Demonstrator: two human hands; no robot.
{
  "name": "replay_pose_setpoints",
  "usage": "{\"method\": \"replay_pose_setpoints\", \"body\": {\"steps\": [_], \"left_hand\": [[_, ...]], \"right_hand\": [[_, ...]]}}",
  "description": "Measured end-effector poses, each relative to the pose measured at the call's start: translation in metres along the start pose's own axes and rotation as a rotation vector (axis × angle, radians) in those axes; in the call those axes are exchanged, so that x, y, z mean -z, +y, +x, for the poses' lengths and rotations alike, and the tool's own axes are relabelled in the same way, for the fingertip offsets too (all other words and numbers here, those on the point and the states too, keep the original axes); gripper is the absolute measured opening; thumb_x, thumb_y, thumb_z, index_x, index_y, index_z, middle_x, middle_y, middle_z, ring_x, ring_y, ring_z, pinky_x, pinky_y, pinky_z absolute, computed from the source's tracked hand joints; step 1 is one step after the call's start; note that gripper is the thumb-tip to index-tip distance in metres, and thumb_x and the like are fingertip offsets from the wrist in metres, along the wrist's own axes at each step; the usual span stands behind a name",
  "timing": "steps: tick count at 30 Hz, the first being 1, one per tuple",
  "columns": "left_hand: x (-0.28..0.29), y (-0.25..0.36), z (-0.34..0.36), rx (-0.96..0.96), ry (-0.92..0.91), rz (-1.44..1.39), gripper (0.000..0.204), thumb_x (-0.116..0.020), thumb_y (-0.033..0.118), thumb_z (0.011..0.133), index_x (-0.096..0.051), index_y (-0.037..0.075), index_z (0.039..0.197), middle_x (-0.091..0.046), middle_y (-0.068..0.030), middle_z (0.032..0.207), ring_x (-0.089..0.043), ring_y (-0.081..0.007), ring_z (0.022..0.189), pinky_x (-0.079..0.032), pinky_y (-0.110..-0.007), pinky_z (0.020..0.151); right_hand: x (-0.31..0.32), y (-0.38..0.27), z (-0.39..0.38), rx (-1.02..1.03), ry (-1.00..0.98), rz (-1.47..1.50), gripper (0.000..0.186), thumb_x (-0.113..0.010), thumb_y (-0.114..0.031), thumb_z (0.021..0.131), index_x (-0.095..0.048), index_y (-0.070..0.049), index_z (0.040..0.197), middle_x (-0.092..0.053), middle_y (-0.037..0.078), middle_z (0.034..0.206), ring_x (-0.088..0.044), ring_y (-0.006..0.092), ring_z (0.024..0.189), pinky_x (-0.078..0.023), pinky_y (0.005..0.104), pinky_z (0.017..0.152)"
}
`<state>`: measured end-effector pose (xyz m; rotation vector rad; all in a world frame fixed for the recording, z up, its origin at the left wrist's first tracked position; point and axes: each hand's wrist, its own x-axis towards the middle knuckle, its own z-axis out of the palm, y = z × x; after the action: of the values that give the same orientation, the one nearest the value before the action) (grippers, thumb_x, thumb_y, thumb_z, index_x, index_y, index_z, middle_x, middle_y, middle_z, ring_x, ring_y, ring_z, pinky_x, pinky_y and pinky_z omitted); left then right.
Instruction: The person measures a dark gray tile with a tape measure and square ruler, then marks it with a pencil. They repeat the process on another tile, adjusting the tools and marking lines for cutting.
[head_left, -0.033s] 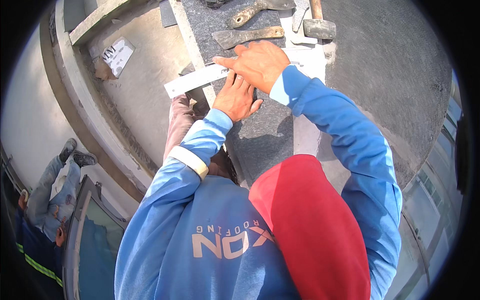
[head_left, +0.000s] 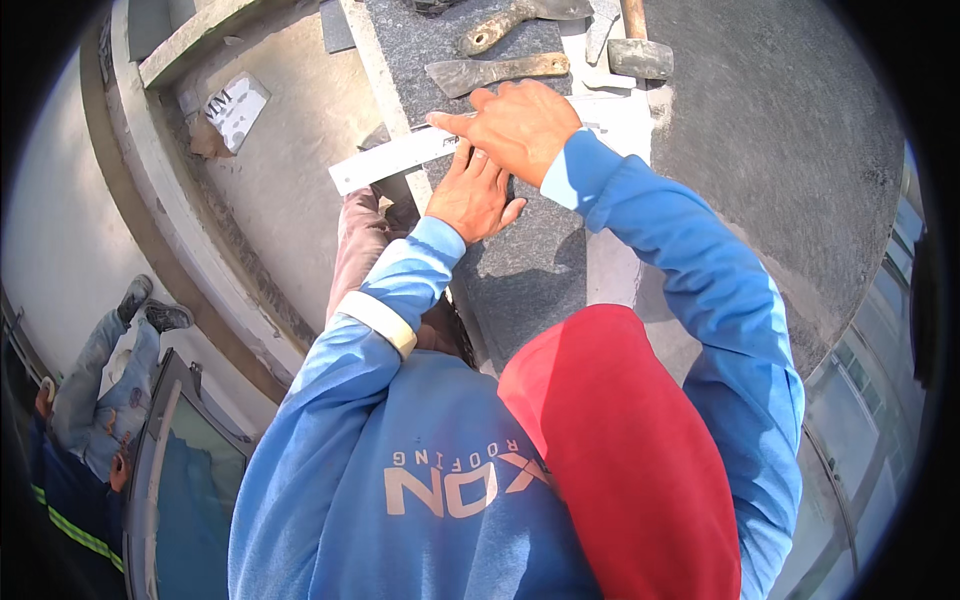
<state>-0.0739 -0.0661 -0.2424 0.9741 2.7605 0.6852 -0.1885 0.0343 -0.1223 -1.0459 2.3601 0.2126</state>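
A white, flat straightedge (head_left: 385,164) lies across a dark grey stone slab (head_left: 527,285), its left end sticking out past the slab's edge. My left hand (head_left: 470,203) rests flat on the slab, fingers stretched out with their tips at the straightedge. Just above it, my right hand (head_left: 522,128) is over the straightedge with bent fingers, thumb pointing left along its upper edge. Whatever the right fingers may hold is hidden. Beyond that hand lies a putty knife (head_left: 497,73) with a worn handle, and a second scraper (head_left: 497,31) lies farther back.
A mallet (head_left: 640,58) with a wooden handle lies at the back right, beside a broad grey surface (head_left: 770,150). On the floor at the left is a torn white piece of packaging (head_left: 236,112). Another person's legs (head_left: 105,385) show at far left, near a framed glass pane (head_left: 195,480).
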Motion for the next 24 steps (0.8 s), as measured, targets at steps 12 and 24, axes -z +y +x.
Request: {"method": "replay_pose_setpoints", "body": {"steps": [12, 24], "left_hand": [[0.002, -0.001, 0.008, 0.064, -0.047, -0.010, 0.083, -0.053, 0.056, 0.095, -0.039, -0.006, 0.150, -0.031, -0.0195, 0.160, -0.025, -0.0335, 0.151, -0.019, -0.052, 0.123], [0.003, -0.001, 0.011, 0.059, -0.055, -0.015, 0.086, -0.053, 0.056, 0.095, -0.035, -0.006, 0.152, -0.026, -0.0204, 0.162, -0.023, -0.0344, 0.152, -0.018, -0.052, 0.124]], "right_hand": [[-0.022, 0.067, -0.045, -0.102, -0.072, -0.264, 0.057, -0.055, -0.013, 0.097, -0.048, -0.035, 0.150, -0.068, 0.013, 0.112, -0.072, 0.0298, 0.092, -0.059, 0.0405, 0.080], [-0.007, 0.063, -0.060, -0.238, -0.105, -0.214, 0.058, -0.057, -0.015, 0.097, -0.047, -0.039, 0.150, -0.067, 0.014, 0.113, -0.072, 0.0282, 0.091, -0.059, 0.0406, 0.077]]}}
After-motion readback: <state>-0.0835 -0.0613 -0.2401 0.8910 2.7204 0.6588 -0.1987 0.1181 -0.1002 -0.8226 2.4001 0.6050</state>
